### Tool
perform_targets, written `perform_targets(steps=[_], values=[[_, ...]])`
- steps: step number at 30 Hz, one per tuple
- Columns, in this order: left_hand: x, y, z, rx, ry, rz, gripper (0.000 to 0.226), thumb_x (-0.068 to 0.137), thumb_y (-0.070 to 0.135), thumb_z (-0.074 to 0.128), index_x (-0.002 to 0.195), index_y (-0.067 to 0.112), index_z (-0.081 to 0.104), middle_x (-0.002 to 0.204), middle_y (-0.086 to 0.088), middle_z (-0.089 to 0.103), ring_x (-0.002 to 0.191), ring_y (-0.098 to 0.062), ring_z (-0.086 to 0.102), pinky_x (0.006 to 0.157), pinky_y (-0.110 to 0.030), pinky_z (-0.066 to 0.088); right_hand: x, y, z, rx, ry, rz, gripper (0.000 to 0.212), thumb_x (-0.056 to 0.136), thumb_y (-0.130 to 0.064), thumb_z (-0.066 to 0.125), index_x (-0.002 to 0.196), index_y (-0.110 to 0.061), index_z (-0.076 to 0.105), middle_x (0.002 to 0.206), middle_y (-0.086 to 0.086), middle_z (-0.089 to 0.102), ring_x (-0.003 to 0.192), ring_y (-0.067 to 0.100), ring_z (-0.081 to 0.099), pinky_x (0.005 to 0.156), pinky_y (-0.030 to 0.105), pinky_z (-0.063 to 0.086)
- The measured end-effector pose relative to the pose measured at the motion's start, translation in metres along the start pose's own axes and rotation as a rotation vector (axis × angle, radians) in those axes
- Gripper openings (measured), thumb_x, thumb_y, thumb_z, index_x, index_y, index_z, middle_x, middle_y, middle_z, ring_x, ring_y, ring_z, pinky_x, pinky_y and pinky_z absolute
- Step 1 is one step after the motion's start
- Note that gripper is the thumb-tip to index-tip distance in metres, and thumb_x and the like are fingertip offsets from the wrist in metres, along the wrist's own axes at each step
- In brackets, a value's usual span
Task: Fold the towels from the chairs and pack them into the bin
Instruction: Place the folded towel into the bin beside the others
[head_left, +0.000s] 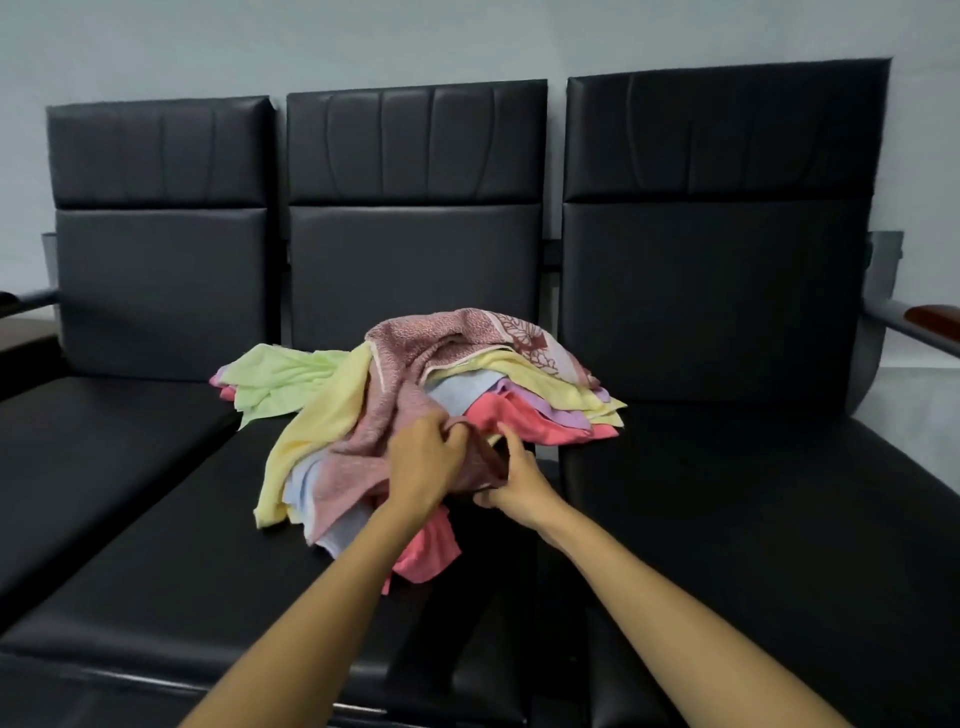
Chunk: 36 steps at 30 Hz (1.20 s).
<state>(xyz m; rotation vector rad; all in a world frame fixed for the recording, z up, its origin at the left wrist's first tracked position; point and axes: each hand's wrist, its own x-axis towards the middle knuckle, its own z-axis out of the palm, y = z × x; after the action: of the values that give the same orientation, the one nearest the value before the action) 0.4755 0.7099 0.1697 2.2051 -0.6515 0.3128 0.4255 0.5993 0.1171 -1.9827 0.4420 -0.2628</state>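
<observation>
Across three black chairs (415, 270), two hands (423, 457) (519, 483) grip one pink towel (415, 358).

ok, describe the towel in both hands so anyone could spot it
On the middle chair of three black ones sits a towel pile. The dusty-pink towel drapes over its top down to the front, where left hand and right hand grip it. It alone is printed, speckled with a floral border; the rest are plain pastels.
</observation>
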Motion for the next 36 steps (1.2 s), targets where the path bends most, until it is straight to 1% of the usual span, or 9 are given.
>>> perform_targets(steps=[6,10,14,17,22,26,30,33,36], values=[[-0.031,0.046,0.005,-0.116,-0.238,0.185,0.029,0.08,0.017,0.06,0.06,0.021,0.04,0.06,0.0,0.051,0.065,-0.023,0.053,0.057,-0.027,0.03,-0.018,0.01,-0.039,0.238,0.324,0.02,0.026,0.084,-0.011,0.055,0.107,-0.012,0.067,0.111,0.007,0.066,0.105,0.026,0.062,0.093,0.043,0.051],[-0.039,0.028,0.016,0.255,-0.352,0.165,0.034,0.082,0.041,0.062,0.097,0.01,0.058,0.096,-0.01,0.066,0.095,-0.031,0.062,0.072,-0.034,0.045,-0.046,0.015,-0.083,0.353,0.523,0.087,0.025,0.083,0.003,0.049,0.08,-0.017,0.063,0.085,0.005,0.066,0.085,0.021,0.061,0.075,0.034,0.048],[-0.053,0.038,0.02,0.18,-0.544,0.116,0.019,0.085,0.025,0.058,0.078,0.008,0.058,0.076,-0.008,0.056,0.082,-0.026,0.061,0.062,-0.026,0.037,-0.085,0.014,-0.122,0.482,0.67,0.051,0.027,0.086,0.003,0.051,0.064,-0.013,0.048,0.065,0.001,0.049,0.063,0.012,0.045,0.057,0.025,0.033],[-0.063,0.059,0.015,-0.101,-0.689,0.018,0.008,0.085,0.015,0.055,0.08,0.009,0.057,0.073,-0.003,0.056,0.07,-0.016,0.054,0.057,-0.014,0.04,-0.116,0.017,-0.148,0.62,0.722,0.06,0.025,0.088,0.001,0.048,0.069,-0.014,0.053,0.069,0.002,0.054,0.064,0.014,0.051,0.058,0.026,0.039],[-0.072,0.104,0.013,-0.629,-0.812,-0.273,0.014,0.085,0.019,0.061,0.092,0.008,0.065,0.094,-0.01,0.068,0.085,-0.021,0.062,0.089,-0.037,0.047,-0.166,0.013,-0.192,0.988,0.808,0.132,0.011,0.089,0.001,0.052,0.093,-0.006,0.06,0.078,0.014,0.065,0.073,0.027,0.062,0.072,0.039,0.052],[-0.068,0.132,0.01,-0.985,-0.941,-0.471,0.01,0.091,0.014,0.053,0.094,0.009,0.061,0.09,-0.01,0.063,0.081,-0.02,0.059,0.082,-0.033,0.046,-0.197,0.018,-0.229,0.861,0.514,0.246,0.019,0.094,-0.011,0.049,0.086,-0.004,0.065,0.067,0.012,0.07,0.062,0.026,0.066,0.068,0.037,0.05],[-0.065,0.142,0.025,-1.019,-0.904,-0.544,0.007,0.091,0.008,0.051,0.092,0.009,0.058,0.083,-0.007,0.061,0.075,-0.018,0.057,0.08,-0.032,0.046,-0.198,0.027,-0.251,0.538,0.446,0.409,0.015,0.093,-0.012,0.051,0.087,-0.003,0.061,0.08,0.012,0.062,0.071,0.023,0.058,0.078,0.037,0.047],[-0.061,0.127,0.048,-1.309,-0.769,-0.724,0.013,0.093,0.003,0.045,0.085,0.001,0.055,0.063,-0.011,0.063,0.055,-0.019,0.063,0.058,-0.029,0.056,-0.182,0.043,-0.261,0.712,0.522,0.431,0.023,0.096,-0.012,0.045,0.112,-0.001,0.059,0.105,0.022,0.062,0.087,0.027,0.062,0.092,0.04,0.045],[-0.064,0.101,0.068,-1.283,-0.682,-0.758,0.02,0.096,0.02,0.044,0.104,0.003,0.05,0.085,-0.01,0.054,0.081,-0.021,0.057,0.085,-0.04,0.047,-0.165,0.062,-0.254,0.796,0.479,0.471,0.042,0.1,-0.027,0.039,0.137,-0.006,0.04,0.128,0.021,0.054,0.12,0.032,0.051,0.102,0.047,0.036]])
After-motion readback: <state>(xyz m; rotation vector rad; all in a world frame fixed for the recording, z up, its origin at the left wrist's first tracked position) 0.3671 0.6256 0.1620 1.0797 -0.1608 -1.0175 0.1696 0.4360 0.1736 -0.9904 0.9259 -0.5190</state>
